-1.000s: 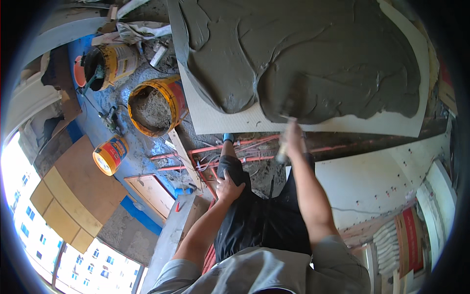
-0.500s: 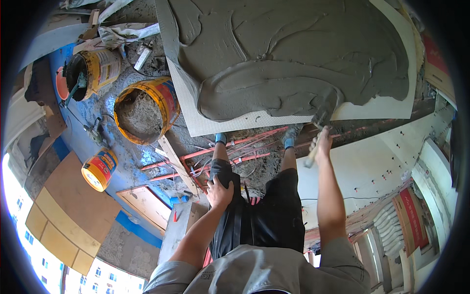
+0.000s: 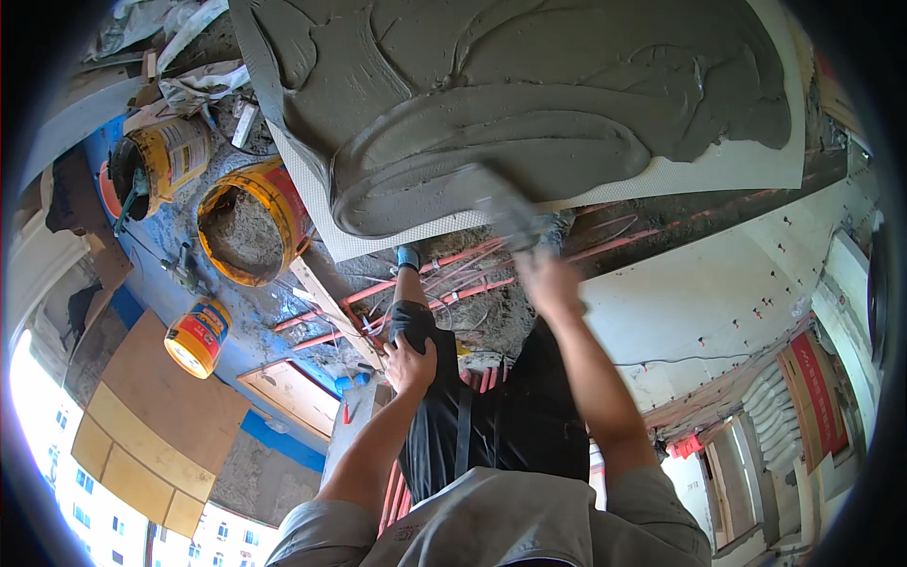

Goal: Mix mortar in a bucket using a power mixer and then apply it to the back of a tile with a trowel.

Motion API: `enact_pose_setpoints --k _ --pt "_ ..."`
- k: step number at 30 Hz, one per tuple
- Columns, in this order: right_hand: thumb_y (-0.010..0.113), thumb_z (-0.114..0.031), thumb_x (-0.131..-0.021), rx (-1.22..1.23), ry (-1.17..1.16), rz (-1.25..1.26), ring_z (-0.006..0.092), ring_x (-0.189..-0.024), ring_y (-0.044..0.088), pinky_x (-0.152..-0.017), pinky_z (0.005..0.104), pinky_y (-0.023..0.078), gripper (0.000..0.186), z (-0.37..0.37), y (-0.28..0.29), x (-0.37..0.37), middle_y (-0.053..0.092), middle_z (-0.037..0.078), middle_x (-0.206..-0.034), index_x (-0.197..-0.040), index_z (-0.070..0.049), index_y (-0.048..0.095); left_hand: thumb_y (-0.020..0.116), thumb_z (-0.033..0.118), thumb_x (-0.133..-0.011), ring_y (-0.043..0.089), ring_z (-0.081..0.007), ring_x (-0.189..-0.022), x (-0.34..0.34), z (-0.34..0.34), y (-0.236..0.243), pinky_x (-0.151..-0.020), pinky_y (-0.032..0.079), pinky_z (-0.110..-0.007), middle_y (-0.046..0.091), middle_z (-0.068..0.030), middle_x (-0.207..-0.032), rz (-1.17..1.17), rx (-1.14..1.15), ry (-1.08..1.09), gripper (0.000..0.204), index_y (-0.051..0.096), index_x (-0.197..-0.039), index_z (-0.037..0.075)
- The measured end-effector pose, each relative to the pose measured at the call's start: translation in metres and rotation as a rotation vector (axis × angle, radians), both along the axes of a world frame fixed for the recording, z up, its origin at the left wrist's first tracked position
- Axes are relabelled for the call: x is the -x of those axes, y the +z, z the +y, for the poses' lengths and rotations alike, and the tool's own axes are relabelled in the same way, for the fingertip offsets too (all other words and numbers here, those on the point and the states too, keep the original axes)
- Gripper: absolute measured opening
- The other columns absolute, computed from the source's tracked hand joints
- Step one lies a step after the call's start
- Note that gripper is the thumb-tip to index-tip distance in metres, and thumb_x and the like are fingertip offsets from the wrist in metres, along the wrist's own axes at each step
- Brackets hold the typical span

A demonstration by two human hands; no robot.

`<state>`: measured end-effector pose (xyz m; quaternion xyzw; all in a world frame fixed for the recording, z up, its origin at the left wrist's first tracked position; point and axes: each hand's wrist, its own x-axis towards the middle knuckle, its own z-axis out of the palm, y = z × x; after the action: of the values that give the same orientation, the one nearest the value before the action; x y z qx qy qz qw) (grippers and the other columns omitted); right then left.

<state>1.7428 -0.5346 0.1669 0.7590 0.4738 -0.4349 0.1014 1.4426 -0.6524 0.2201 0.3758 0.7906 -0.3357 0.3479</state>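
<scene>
My right hand [image 3: 551, 282] is closed round the handle of a trowel [image 3: 511, 214], both smeared by motion. The trowel's blade is at the near edge of the wet grey mortar [image 3: 510, 132]. This mortar covers most of a large pale tile [image 3: 746, 170], whose dotted surface shows bare along its near and right edges. Ridges and a long curved sweep mark the mortar. My left hand [image 3: 410, 363] rests on my left knee, fingers spread over the black cloth and holding nothing.
Left of the tile stand a yellow bucket [image 3: 248, 227] of grey mix, another yellow bucket [image 3: 170, 165] and a smaller yellow tub [image 3: 198, 337]. Orange pipes [image 3: 453, 260] and a wooden strip [image 3: 331, 307] cross the rough floor by my feet. A pale panel [image 3: 699, 293] lies at right.
My right hand has swept the trowel leftward along the mortar's near edge, smoothing a longer curved band. My left hand stays on the knee. The whole view has shifted slightly.
</scene>
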Motion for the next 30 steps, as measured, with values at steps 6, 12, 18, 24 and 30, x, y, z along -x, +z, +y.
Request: enact_pose_setpoints --k 6,12,18,24,30 --pt "0.076 -0.039 -0.101 -0.155 -0.830 0.171 0.0228 -0.071 0.068 -0.067 0.0428 0.053 0.041 -0.037 -0.067 -0.126 0.073 0.010 -0.078 -0.093 0.001 0.071 0.067 0.054 -0.091 0.060 -0.0499 -0.123 -0.005 -0.008 -0.009 -0.100 0.052 -0.059 0.059 -0.0294 -0.129 -0.006 -0.026 -0.009 0.070 0.056 -0.137 0.003" --pt "0.068 -0.041 -0.100 -0.115 0.093 0.149 0.0454 -0.074 0.074 -0.065 0.0573 0.059 0.036 -0.107 -0.097 0.067 0.072 0.023 -0.075 -0.108 -0.005 0.072 0.068 0.055 -0.090 0.060 -0.0499 -0.123 0.000 -0.015 -0.013 -0.096 0.055 -0.060 0.058 -0.0288 -0.131 0.000 -0.020 -0.030 0.071 0.056 -0.138 0.003" --pt "0.072 -0.032 -0.097 -0.193 0.164 0.257 0.0399 -0.073 0.074 -0.063 0.0527 0.059 0.027 -0.112 -0.060 0.087 0.075 0.019 -0.081 -0.111 -0.008 0.073 0.069 0.054 -0.090 0.061 -0.0492 -0.121 0.017 -0.019 -0.009 -0.092 0.057 -0.059 0.059 -0.0286 -0.130 -0.012 -0.025 0.013 0.070 0.056 -0.137 0.003" --pt "0.075 -0.038 -0.098 -0.134 -0.061 0.372 0.0421 -0.077 0.074 -0.065 0.0516 0.057 0.033 -0.029 -0.082 0.140 0.075 0.019 -0.080 -0.096 -0.005 0.069 0.070 0.053 -0.090 0.062 -0.0487 -0.121 0.038 -0.020 -0.008 -0.090 0.058 -0.058 0.059 -0.0279 -0.129 -0.032 -0.031 0.100 0.070 0.056 -0.138 0.004" --pt "0.076 -0.035 -0.094 0.013 0.501 0.311 0.0473 -0.086 0.074 -0.073 0.0574 0.058 0.032 -0.046 -0.083 0.247 0.076 0.021 -0.088 -0.106 -0.006 0.068 0.071 0.053 -0.090 0.063 -0.0503 -0.120 0.061 -0.008 -0.005 -0.092 0.057 -0.060 0.056 -0.0298 -0.135 -0.082 -0.056 0.178 0.068 0.056 -0.137 0.006"
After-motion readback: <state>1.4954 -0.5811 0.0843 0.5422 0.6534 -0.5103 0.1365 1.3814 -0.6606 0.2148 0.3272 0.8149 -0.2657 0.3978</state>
